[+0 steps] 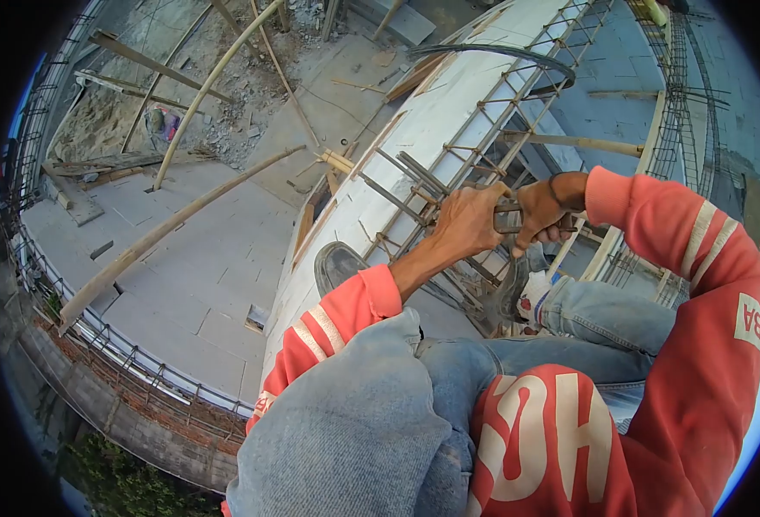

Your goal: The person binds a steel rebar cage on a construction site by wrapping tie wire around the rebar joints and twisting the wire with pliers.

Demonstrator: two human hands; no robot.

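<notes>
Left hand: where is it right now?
In the head view, the left hand is slightly right of centre, at the steel cage, immediately left of the right hand.

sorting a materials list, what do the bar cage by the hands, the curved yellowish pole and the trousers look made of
Bar cage: probably dull steel, from its thin rods and brownish tint. Curved pole: bamboo or bare wood, its smooth pale surface fits either. Trousers: likely denim, faded, matt, by weave and seams.

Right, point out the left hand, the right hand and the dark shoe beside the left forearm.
Left hand (469,215): head view, on the back of the hand.
Right hand (538,205): head view, on the back of the hand.
Dark shoe (338,264): head view, toward the toe.
</notes>
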